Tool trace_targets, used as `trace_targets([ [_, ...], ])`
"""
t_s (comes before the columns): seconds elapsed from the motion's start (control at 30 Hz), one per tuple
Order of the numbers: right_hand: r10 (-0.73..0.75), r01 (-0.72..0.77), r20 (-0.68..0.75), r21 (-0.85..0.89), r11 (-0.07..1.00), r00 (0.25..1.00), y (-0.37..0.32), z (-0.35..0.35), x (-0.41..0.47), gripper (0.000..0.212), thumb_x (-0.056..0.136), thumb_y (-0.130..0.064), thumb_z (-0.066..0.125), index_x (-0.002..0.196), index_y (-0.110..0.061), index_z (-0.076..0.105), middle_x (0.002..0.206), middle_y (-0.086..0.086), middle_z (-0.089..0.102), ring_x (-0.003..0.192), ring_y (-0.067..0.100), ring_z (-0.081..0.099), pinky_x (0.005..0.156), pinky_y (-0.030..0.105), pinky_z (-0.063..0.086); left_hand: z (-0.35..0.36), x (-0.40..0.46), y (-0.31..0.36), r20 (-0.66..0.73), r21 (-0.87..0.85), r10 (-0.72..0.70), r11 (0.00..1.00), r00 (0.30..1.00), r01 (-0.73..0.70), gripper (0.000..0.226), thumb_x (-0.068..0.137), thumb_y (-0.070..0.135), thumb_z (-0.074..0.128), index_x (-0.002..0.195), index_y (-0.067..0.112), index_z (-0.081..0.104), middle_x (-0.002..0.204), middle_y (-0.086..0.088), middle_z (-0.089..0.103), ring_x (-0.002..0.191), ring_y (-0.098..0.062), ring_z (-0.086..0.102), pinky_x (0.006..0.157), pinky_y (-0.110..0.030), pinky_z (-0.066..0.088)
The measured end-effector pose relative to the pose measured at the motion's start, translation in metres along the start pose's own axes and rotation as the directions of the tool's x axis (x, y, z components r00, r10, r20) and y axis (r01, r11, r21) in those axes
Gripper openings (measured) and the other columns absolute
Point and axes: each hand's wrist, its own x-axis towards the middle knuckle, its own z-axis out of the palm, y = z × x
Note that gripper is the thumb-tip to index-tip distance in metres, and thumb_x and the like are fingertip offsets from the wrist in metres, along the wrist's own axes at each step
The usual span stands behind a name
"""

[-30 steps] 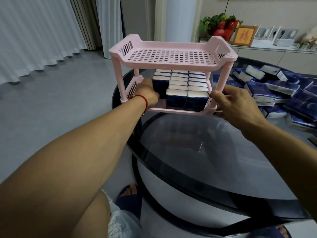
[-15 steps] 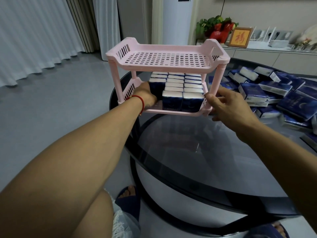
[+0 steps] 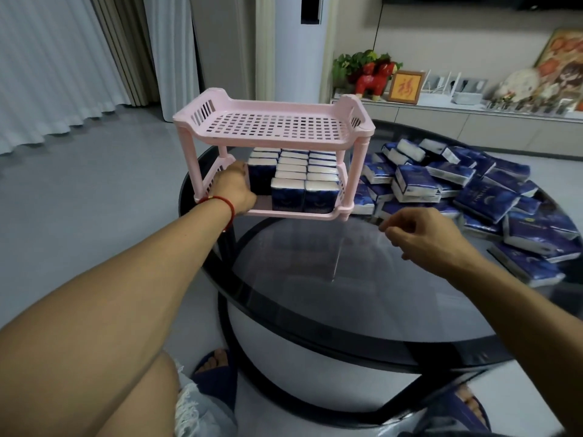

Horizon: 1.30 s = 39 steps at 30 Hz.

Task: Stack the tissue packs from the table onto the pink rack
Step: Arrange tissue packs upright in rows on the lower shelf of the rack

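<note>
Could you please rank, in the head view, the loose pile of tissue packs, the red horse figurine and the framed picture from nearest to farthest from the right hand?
From the right hand:
1. Loose pile of tissue packs, on the glass table just beyond and to its right.
2. Red horse figurine, on the far cabinet.
3. Framed picture, beside the figurine.

The last two are too close to call.

Left hand (image 3: 235, 190) extended, seemingly gripping, right hand (image 3: 422, 238) hovering, fingers loosely curled

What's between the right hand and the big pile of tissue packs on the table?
Nothing. In the head view only bare dark glass table separates the right hand from the pile of tissue packs.
</note>
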Motion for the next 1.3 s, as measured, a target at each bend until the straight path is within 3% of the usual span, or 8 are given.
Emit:
trace_targets([
  [0.17,0.030,-0.049,-0.182,-0.102,0.994,0.983,0.023,-0.013,0.001,0.012,0.097,-0.019,0.064,0.106,-0.020,0.071,0.103,0.002,0.069,0.090,0.016,0.066,0.078,0.038,0.060,-0.016,-0.045,0.002,0.062,0.295,0.042,0.954,0.997,-0.058,0.062,0.092,0.003,0.060,0.149,0.006,0.035,0.115,-0.010,0.059,0.111,-0.032,0.060,0.095,-0.043,0.055],
  [0.27,-0.064,-0.044,-0.369,-0.279,0.959,0.927,0.035,-0.017,0.015,0.042,0.094,-0.023,0.067,0.134,-0.017,0.058,0.133,0.011,0.055,0.120,0.031,0.054,0.099,0.048,0.051,-0.027,-0.073,0.014,0.087,0.351,0.090,0.929,0.992,-0.115,0.045,0.089,0.010,0.059,0.133,0.007,0.048,0.115,-0.011,0.057,0.110,-0.033,0.058,0.094,-0.043,0.054],
  [0.4,-0.156,-0.024,-0.313,-0.504,0.863,0.937,0.028,-0.020,0.044,0.070,0.094,-0.030,0.069,0.154,-0.031,0.034,0.163,0.005,0.029,0.144,0.036,0.027,0.107,0.058,0.038,-0.016,-0.113,0.044,0.042,0.402,0.271,0.877,0.962,-0.265,0.036,0.088,0.018,0.060,0.123,0.007,0.058,0.120,-0.016,0.061,0.114,-0.036,0.057,0.092,-0.041,0.050],
  [0.63,-0.227,0.093,-0.462,-0.296,0.951,0.857,0.041,-0.011,0.055,0.049,0.096,-0.004,0.060,0.141,-0.024,0.059,0.138,0.006,0.064,0.127,0.032,0.048,0.101,0.045,0.043,0.017,-0.137,0.076,0.098,0.138,0.450,0.877,0.888,-0.460,0.041,0.092,0.024,0.061,0.134,0.021,0.063,0.128,-0.002,0.067,0.122,-0.022,0.059,0.106,-0.039,0.047],
  [0.8,-0.411,0.366,-0.368,-0.189,0.911,0.834,0.014,-0.025,0.012,0.044,0.092,-0.019,0.071,0.135,-0.027,0.064,0.114,-0.010,0.068,0.091,0.009,0.064,0.083,0.033,0.058,0.037,-0.136,0.090,0.207,-0.415,0.284,0.892,0.936,-0.178,0.043,0.094,0.038,0.065,0.133,0.020,0.066,0.114,0.007,0.073,0.101,-0.011,0.071,0.096,-0.033,0.058],
  [0.97,-0.582,0.578,0.031,-0.167,0.799,0.813,-0.012,-0.004,-0.044,0.037,0.091,-0.039,0.069,0.126,-0.028,0.068,0.114,-0.016,0.070,0.094,0.002,0.061,0.080,0.019,0.052,0.062,-0.135,0.090,0.466,-0.780,0.038,0.488,0.884,0.390,0.027,0.104,0.017,0.055,0.123,0.004,0.068,0.107,-0.017,0.077,0.091,-0.027,0.076,0.075,-0.040,0.063],
  [1.17,-0.310,0.259,-0.221,-0.231,0.938,0.925,0.010,-0.006,-0.005,0.030,0.096,-0.028,0.058,0.123,-0.021,0.068,0.124,-0.002,0.069,0.114,0.014,0.060,0.097,0.039,0.052,0.062,-0.135,0.089,0.447,-0.762,-0.019,0.516,0.894,0.392,0.025,0.101,0.008,0.052,0.123,0.009,0.063,0.113,-0.017,0.074,0.095,-0.032,0.074,0.075,-0.048,0.064],
  [1.3,-0.093,0.012,-0.180,-0.408,0.913,0.979,0.026,-0.004,0.033,0.054,0.106,-0.035,0.040,0.157,-0.023,0.029,0.168,0.001,0.023,0.152,0.028,0.021,0.112,0.056,0.031,0.052,-0.137,0.090,0.441,-0.759,-0.003,0.533,0.898,0.374,0.023,0.101,0.006,0.051,0.121,0.005,0.063,0.115,-0.020,0.073,0.102,-0.040,0.073,0.074,-0.048,0.065],
])
